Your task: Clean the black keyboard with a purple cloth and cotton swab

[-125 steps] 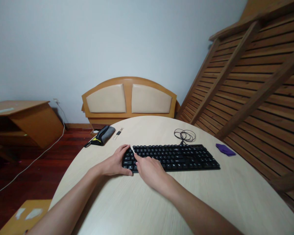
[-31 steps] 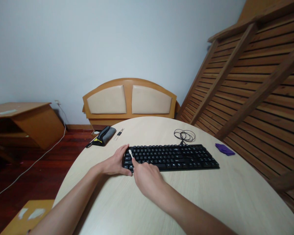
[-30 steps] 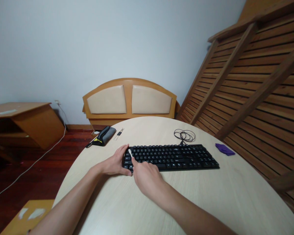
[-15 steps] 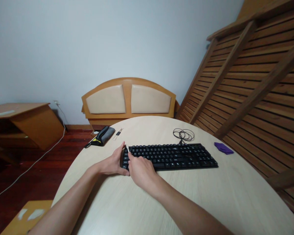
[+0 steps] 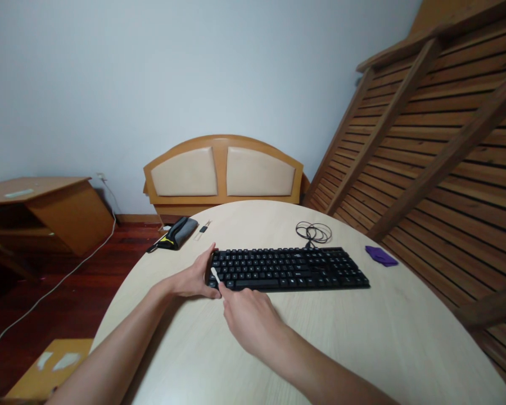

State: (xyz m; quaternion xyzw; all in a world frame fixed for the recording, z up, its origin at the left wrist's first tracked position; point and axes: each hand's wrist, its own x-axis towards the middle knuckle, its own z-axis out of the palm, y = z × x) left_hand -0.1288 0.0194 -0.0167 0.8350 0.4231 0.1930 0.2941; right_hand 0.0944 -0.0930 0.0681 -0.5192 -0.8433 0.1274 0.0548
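A black keyboard (image 5: 278, 269) lies flat on the round table, its numeric pad toward the right. My left hand (image 5: 195, 277) grips the keyboard's left end, thumb at the near corner and fingers at the far corner. Between the closed fingers of my right hand (image 5: 249, 315) is a thin white cotton swab (image 5: 215, 274). Its pale tip is over the keys at the left end; whether it touches them I cannot tell. The keyboard's coiled black cable (image 5: 314, 232) rests behind it.
On the pale round table (image 5: 341, 337), a dark grey and yellow folded cloth or pouch (image 5: 179, 232) lies at the far left, beside a small black item (image 5: 203, 229) and thin sticks. A purple cloth (image 5: 380, 256) lies at the right. Wooden slatted panels (image 5: 447, 157) lean on the right.
My right hand has drawn back toward me, bringing the swab from the keyboard's far left corner down to the nearer left keys. My left hand stays at the keyboard's left end.
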